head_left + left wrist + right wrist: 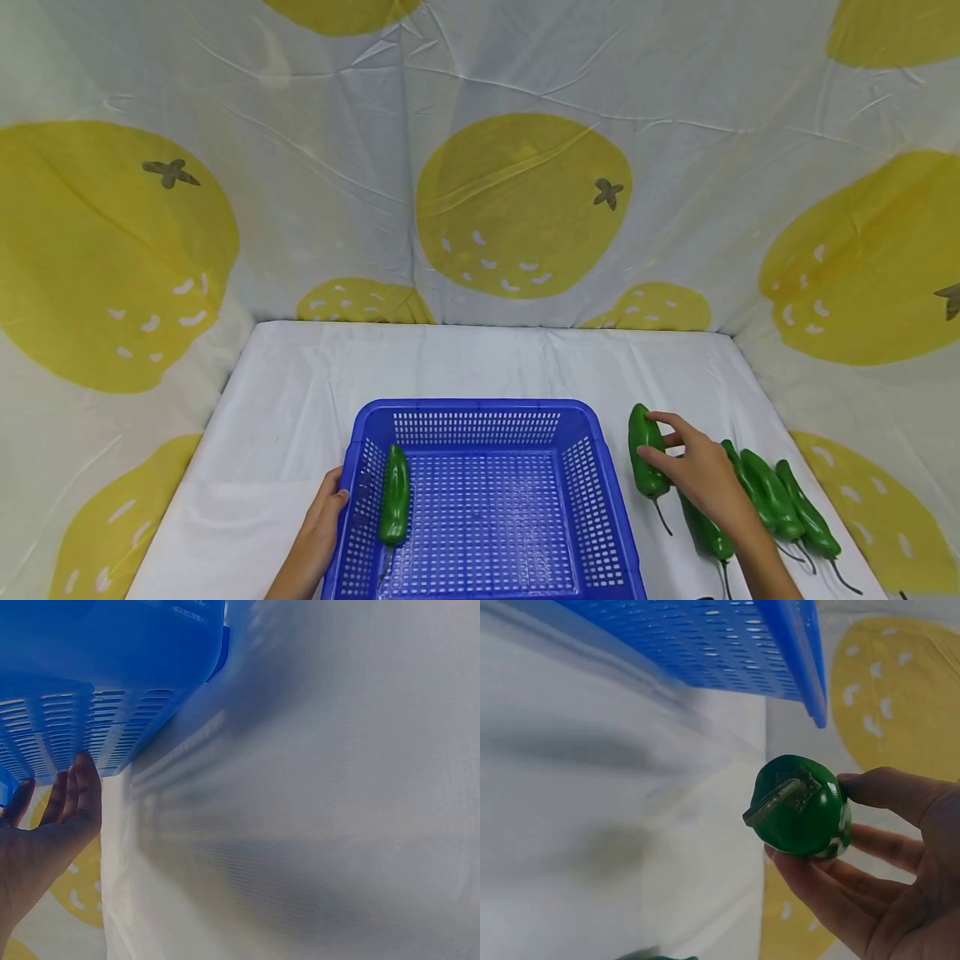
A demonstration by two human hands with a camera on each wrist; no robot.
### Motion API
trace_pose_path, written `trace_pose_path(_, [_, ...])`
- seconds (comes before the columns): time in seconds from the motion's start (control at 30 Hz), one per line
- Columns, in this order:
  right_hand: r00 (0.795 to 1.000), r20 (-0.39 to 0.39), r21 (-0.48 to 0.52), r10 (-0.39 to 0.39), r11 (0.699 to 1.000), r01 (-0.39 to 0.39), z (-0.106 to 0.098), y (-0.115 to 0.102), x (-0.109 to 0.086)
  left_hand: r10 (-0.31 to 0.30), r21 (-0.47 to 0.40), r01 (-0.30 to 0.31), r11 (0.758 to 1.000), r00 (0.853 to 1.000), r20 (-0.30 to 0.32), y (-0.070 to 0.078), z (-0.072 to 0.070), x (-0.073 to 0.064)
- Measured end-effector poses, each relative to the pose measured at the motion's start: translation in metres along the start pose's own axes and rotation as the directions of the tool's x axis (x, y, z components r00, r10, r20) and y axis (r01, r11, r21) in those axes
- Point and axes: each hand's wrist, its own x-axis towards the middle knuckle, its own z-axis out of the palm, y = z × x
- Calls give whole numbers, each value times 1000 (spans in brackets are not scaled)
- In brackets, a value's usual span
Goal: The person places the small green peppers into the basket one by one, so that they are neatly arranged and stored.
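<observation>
at the frame's lower left, the left hand (pixel 321 521) rests loosely spread fingers against the blue basket (pixel 477 406). just right of the basket, a green pepper (pixel 644 446) points its long axis up the frame, stem lowermost; the right hand (pixel 703 471), nearer, reaches in from lower right and pinches it between thumb and fingers.

right hand (pixel 900 877) pinches green pepper (pixel 802 829) | stem (pixel 772 802) toward camera | blue basket (pixel 720 645) at top of view
</observation>
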Motion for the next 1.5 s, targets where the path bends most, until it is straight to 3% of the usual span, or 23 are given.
trace_pose_path(0.27, [996,-40,67,-76,995,79,0,-27,2,1,7,-1,1000,1000,-1,-1,0,0])
trace_pose_path(0.73, [992,-2,188,-124,975,122,13,-71,11,-2,26,2,1000,1000,-14,1,1,1])
trace_pose_path(1.17, [981,55,319,-185,935,158,48,-118,15,-9,22,10,1000,1000,-12,0,1,1])
trace_pose_path(1.5, [964,95,340,-248,918,203,79,-146,14,-4,23,4,1000,1000,-16,0,1,1])
